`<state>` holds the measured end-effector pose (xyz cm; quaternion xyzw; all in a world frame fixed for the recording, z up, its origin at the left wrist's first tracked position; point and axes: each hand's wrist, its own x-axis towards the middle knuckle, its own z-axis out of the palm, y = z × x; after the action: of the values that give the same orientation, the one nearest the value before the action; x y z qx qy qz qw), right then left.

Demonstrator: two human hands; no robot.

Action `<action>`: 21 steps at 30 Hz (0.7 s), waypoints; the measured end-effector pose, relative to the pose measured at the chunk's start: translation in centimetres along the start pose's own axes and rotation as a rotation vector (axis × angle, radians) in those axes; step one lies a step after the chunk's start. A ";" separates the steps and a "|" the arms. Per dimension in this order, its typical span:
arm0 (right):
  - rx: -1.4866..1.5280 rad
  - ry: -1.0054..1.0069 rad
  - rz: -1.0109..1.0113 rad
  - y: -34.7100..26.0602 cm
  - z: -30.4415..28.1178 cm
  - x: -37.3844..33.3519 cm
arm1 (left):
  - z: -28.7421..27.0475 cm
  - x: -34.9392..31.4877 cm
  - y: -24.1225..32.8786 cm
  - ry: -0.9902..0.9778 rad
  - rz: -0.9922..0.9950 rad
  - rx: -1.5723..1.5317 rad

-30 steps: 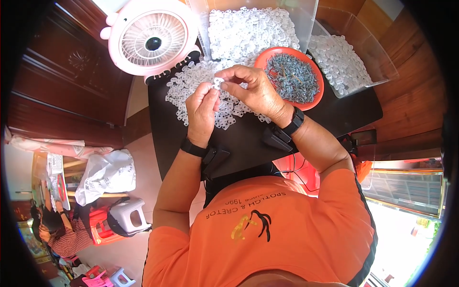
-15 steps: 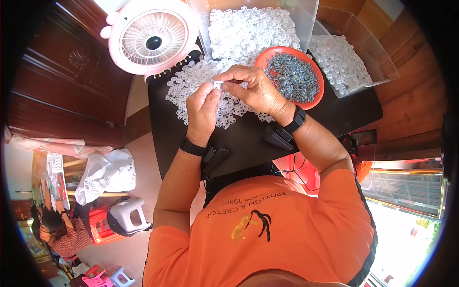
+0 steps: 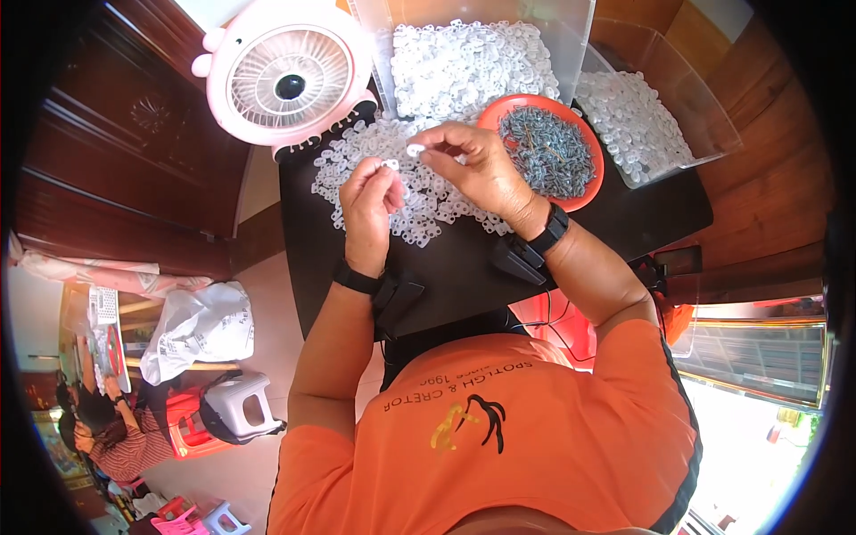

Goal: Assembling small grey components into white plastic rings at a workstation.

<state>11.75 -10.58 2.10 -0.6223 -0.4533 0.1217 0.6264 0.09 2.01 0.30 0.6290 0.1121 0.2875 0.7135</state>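
Over the dark table (image 3: 321,285), my left hand (image 3: 367,207) pinches a small white plastic piece with holes (image 3: 390,165) between thumb and fingertip. Slightly higher and to the right, my right hand (image 3: 477,169) grips another small white plastic piece (image 3: 415,150) in its fingertips. The two pieces are a short gap apart. Beneath both hands spreads a loose pile of white plastic pieces (image 3: 424,214). Beside my right hand is an orange-red plate (image 3: 584,198) full of small grey screws (image 3: 548,152).
A pink fan (image 3: 290,86) stands at the far left of the table. Behind the pile is a clear bin (image 3: 571,53) of white pieces; another clear bin (image 3: 713,134) sits at the far right. Grey stools (image 3: 254,406) and a seated person (image 3: 129,446) are at the left.
My hands have separated. They were together at one white piece; now each holds a piece, the left slightly lower and to the left.
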 end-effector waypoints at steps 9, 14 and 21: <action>-0.242 0.124 -0.151 -0.5 -0.5 0.5 | -0.1 0.2 -0.1 0.036 -0.037 0.064; -0.105 -0.038 0.030 -0.2 -0.1 0.0 | -0.1 0.1 -0.6 0.002 -0.019 0.056; 0.088 -0.113 0.172 0.1 -0.1 0.0 | 0.2 0.0 0.0 0.056 0.035 0.034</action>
<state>11.80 -10.65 2.04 -0.6229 -0.4269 0.2298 0.6140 0.19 1.79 0.29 0.6347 0.1259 0.3155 0.6941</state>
